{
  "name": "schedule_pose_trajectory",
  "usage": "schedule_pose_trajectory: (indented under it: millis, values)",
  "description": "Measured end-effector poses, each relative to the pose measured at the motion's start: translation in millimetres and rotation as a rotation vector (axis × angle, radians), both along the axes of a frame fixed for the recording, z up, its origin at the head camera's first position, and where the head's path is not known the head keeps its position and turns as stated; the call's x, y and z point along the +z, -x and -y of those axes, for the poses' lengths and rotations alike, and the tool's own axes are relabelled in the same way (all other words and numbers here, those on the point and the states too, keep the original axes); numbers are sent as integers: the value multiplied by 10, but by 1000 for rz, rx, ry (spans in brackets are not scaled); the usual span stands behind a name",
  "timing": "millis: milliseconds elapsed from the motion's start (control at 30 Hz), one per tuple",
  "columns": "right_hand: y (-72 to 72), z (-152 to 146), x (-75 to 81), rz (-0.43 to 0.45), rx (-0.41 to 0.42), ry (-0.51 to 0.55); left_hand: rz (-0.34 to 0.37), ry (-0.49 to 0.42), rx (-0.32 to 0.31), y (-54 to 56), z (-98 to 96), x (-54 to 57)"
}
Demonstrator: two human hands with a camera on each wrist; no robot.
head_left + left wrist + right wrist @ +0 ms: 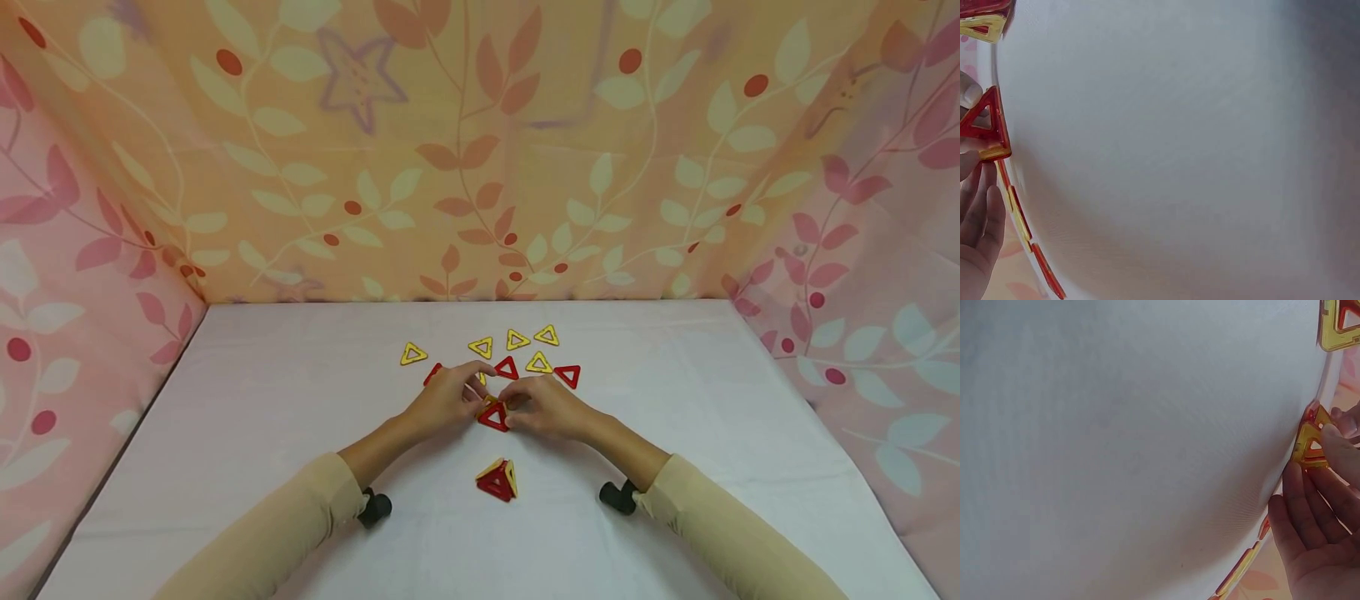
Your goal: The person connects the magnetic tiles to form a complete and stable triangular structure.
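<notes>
At mid-table in the head view, my left hand (448, 400) and right hand (553, 407) meet around a small cluster of triangular magnetic tiles. A red triangle tile (492, 427) faces me, with yellow joined behind it. In the left wrist view, the left fingers (992, 219) and thumb pinch this red-and-yellow piece. On its other side, a yellow triangle tile (1301, 449) sits between the thumb and fingertips of the right hand in the right wrist view. Nearer to me stands a closed red-and-yellow pyramid (496, 482), apart from both hands.
Beyond the hands lie several loose yellow triangle tiles (412, 361) and red triangle tiles (567, 384), some partly hidden by the left hand. A white cloth (262, 417) covers the table. Patterned fabric (465, 167) hangs along the back and both sides.
</notes>
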State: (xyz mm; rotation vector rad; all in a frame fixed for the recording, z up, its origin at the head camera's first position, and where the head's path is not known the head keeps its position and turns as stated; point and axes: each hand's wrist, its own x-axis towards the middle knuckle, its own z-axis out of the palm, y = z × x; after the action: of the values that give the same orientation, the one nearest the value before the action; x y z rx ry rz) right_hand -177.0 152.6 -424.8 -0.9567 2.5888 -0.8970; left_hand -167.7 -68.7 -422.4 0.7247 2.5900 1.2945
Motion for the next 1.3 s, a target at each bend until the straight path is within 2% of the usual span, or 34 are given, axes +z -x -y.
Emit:
schedule_pose_trajectory:
  millis: [800,1300]
  values:
    - [-10,43,-4,-14,-26,-43,-12,14,-66,-16,-54,-20]
    - [-11,-5,-11,-68,22,-25,-49,35,-78,-11,-52,-28]
